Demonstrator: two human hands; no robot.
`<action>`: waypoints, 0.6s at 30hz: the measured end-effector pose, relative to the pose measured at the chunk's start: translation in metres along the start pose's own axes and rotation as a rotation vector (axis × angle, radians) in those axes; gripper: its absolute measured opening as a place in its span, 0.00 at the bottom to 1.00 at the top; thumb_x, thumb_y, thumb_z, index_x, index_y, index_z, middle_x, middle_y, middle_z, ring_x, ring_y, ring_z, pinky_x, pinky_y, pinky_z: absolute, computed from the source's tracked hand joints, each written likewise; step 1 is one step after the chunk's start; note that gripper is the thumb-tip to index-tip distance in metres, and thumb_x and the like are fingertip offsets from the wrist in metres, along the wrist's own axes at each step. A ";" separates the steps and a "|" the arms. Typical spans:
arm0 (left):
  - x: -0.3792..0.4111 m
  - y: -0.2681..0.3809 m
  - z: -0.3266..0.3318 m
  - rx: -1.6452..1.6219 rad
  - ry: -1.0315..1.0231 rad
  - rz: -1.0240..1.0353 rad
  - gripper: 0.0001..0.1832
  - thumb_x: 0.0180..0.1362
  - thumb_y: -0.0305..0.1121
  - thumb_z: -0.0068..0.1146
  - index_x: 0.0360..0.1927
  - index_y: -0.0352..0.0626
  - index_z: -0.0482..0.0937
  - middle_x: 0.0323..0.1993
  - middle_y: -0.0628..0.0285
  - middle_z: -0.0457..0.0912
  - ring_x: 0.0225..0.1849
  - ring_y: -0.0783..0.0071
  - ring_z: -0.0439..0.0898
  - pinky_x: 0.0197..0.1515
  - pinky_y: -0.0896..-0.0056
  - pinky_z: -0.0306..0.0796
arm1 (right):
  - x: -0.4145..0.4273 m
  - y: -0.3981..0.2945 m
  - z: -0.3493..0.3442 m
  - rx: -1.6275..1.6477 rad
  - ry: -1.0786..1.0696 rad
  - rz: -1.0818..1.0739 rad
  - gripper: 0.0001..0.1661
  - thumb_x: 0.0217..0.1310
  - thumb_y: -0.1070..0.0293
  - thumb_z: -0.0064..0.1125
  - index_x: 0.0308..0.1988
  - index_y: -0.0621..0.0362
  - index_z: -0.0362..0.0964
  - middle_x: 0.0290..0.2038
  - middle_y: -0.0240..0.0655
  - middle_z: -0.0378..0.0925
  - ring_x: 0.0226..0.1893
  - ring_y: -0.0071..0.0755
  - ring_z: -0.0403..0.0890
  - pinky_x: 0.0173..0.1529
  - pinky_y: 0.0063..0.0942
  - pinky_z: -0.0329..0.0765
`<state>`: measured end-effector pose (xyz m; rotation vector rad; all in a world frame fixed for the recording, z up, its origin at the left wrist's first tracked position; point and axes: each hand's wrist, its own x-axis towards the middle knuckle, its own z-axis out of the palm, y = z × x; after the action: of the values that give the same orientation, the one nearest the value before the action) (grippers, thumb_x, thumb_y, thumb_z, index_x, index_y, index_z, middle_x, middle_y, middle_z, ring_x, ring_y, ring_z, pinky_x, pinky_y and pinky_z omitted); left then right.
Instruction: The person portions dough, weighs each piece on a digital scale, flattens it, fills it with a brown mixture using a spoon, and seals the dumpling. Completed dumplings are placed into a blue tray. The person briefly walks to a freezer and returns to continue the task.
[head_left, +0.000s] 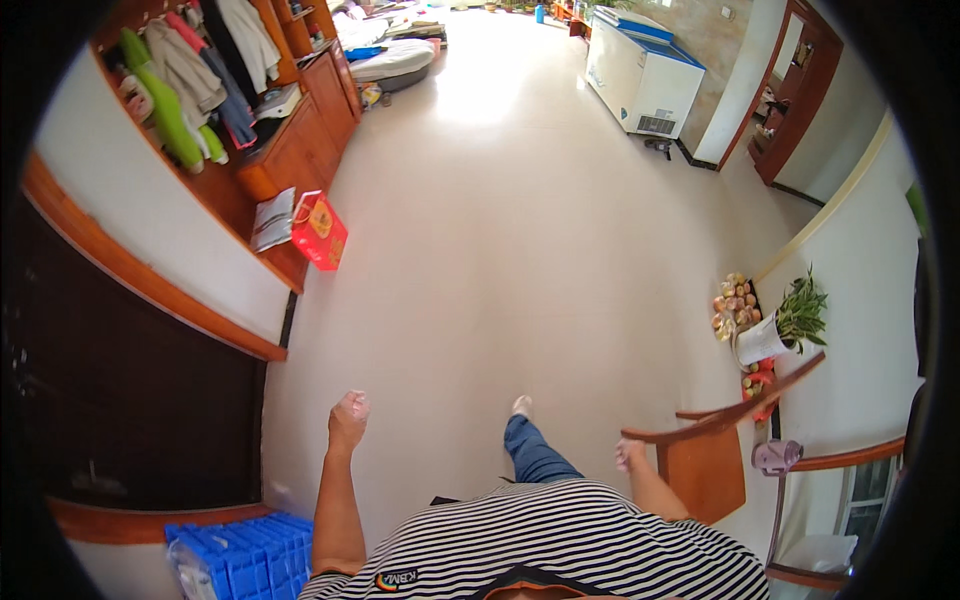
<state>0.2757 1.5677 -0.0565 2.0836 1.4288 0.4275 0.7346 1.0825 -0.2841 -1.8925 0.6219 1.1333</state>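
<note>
My left hand (350, 417) is raised over the tiled floor with its fingers curled into a loose fist, and nothing shows in it. My right hand (628, 454) hangs beside the wooden chair (705, 465), its fingers curled; part of it is near the chair's curved rail, and whether it touches the rail is unclear. One foot in a light shoe (523, 406) and a blue trouser leg (534, 450) stretch forward on the floor. Blue plastic crates or panels (247, 555) stand at the lower left, below my left forearm.
Along the left are a dark door (135, 360), a wooden cabinet (300, 142) with hanging clothes and a red gift bag (322, 232). A chest freezer (641, 79) stands at the upper right. At the right wall are a potted plant (761, 343), fruit (735, 304) and a pink jug (777, 457).
</note>
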 end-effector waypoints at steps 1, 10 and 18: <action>0.036 0.015 0.022 0.021 -0.042 -0.009 0.16 0.62 0.42 0.51 0.42 0.40 0.81 0.35 0.44 0.84 0.39 0.45 0.83 0.42 0.51 0.76 | 0.000 -0.017 0.014 0.006 0.007 0.053 0.09 0.60 0.69 0.54 0.26 0.57 0.69 0.17 0.31 0.67 0.10 0.27 0.62 0.14 0.29 0.58; 0.168 -0.068 0.153 0.402 -0.672 -0.374 0.14 0.57 0.38 0.51 0.39 0.44 0.85 0.41 0.49 0.86 0.45 0.50 0.83 0.44 0.51 0.78 | 0.141 -0.362 0.025 0.277 -0.084 -0.034 0.09 0.66 0.65 0.52 0.37 0.58 0.74 0.18 0.33 0.71 0.12 0.25 0.62 0.16 0.26 0.60; 0.476 0.049 0.223 0.454 -0.690 -0.584 0.14 0.59 0.40 0.55 0.40 0.44 0.86 0.42 0.53 0.87 0.44 0.55 0.85 0.43 0.53 0.79 | 0.226 -0.619 0.077 -0.621 0.367 -0.676 0.15 0.60 0.61 0.54 0.34 0.61 0.80 0.29 0.47 0.81 0.26 0.50 0.80 0.32 0.46 0.79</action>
<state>0.6154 1.9337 -0.2280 1.7167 1.6593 -0.8321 1.2646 1.4799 -0.2568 -2.5834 -0.2409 0.5574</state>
